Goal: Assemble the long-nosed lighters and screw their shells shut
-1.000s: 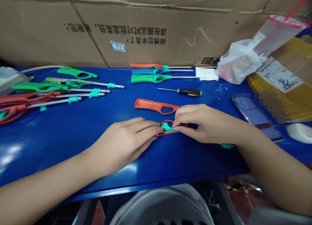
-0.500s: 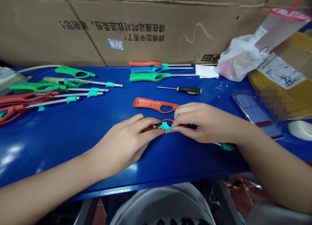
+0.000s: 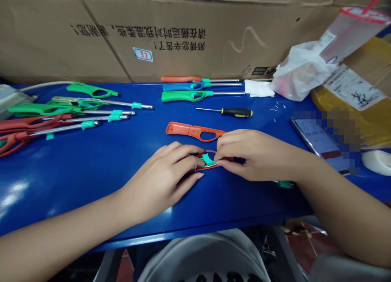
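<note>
An opened orange gas lighter [image 3: 210, 167] lies on the blue table between my hands, a teal trigger [image 3: 207, 159] sitting in its casing. My left hand [image 3: 165, 174] grips the lighter's left end, fingers over the casing and thumb along the near side. With fingertips pinched together, my right hand [image 3: 253, 153] holds the lighter just right of the trigger. My right hand hides most of the barrel; a teal piece [image 3: 284, 184] near its tip shows beyond the wrist. The loose orange casing half [image 3: 183, 129] lies behind, inner side up.
Behind the casing half lies a black-and-yellow screwdriver [image 3: 236, 112]. Three lighters [image 3: 183, 96] line up by the cardboard box [image 3: 183, 13]. Several part-opened lighters [image 3: 39, 109] lie at left. A phone [image 3: 320, 145], white bag [image 3: 302, 72] and mouse [image 3: 377, 161] are at right.
My left thumb has moved off the trigger area toward the near edge of the casing, and the left fingers have shifted slightly. My right hand stays pinched at nearly the same spot.
</note>
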The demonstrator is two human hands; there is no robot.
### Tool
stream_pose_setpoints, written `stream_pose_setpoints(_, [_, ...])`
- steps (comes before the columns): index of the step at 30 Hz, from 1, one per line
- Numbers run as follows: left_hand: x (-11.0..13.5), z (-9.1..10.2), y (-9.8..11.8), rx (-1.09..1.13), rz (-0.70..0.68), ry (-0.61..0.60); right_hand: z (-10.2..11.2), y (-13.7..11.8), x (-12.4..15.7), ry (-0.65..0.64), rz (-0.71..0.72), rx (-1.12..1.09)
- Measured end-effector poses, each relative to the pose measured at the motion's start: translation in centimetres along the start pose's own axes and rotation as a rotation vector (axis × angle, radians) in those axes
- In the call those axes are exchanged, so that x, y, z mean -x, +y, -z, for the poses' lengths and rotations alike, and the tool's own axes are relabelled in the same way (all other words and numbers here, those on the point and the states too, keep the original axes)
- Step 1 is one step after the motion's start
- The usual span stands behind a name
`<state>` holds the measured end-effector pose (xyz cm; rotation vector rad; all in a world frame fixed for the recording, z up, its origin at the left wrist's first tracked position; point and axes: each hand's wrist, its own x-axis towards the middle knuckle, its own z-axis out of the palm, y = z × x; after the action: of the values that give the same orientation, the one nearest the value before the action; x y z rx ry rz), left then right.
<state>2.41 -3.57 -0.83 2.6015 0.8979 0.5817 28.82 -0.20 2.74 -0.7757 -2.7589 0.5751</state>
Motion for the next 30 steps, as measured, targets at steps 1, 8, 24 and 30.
stream_pose_setpoints(1, [-0.1, -0.1, 0.0, 0.006, 0.003, 0.016, 0.0, 0.0, 0.0, -0.001, -0.001, 0.003])
stream_pose_setpoints(8, [-0.3, -0.3, 0.2, 0.048, 0.023, 0.1, -0.1, -0.6, -0.1, -0.012, -0.008, 0.084])
stream_pose_setpoints(24, [-0.1, 0.2, 0.4, 0.01, 0.073, 0.151, -0.6, -1.0, -0.3, 0.07, -0.186, 0.004])
stream_pose_setpoints(30, [0.1, 0.2, 0.2, -0.039, 0.049, 0.157, 0.3, -1.6, 0.0, -0.045, -0.253, 0.11])
